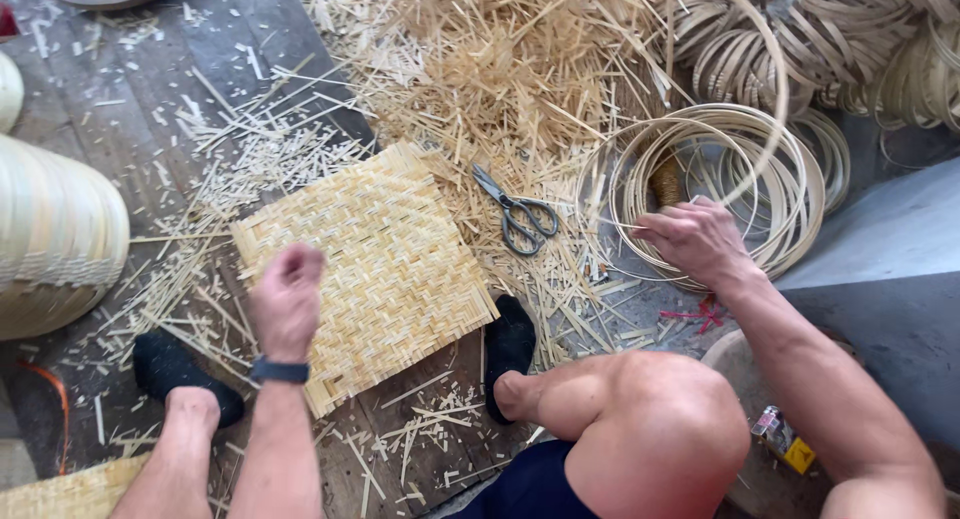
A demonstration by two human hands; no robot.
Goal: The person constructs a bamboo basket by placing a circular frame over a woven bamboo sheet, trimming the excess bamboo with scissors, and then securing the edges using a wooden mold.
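Note:
A square woven bamboo mat [375, 264] lies flat on the dark wooden floor between my two feet in black socks. My left hand [286, 301] hovers over the mat's left edge, fingers curled shut, holding nothing that I can see. My right hand [697, 240] reaches right and grips a thin bamboo strip from the coil of bamboo hoops [735, 179] beside it. A pair of scissors [517, 214] lies just beyond the mat's right corner, on loose bamboo offcuts.
A big heap of bamboo shavings [500, 59] fills the top middle. More coiled strips [850, 49] sit at top right. A woven basket [55, 239] stands at left, and another woven piece [70, 491] at bottom left. A grey step [890, 249] rises at right.

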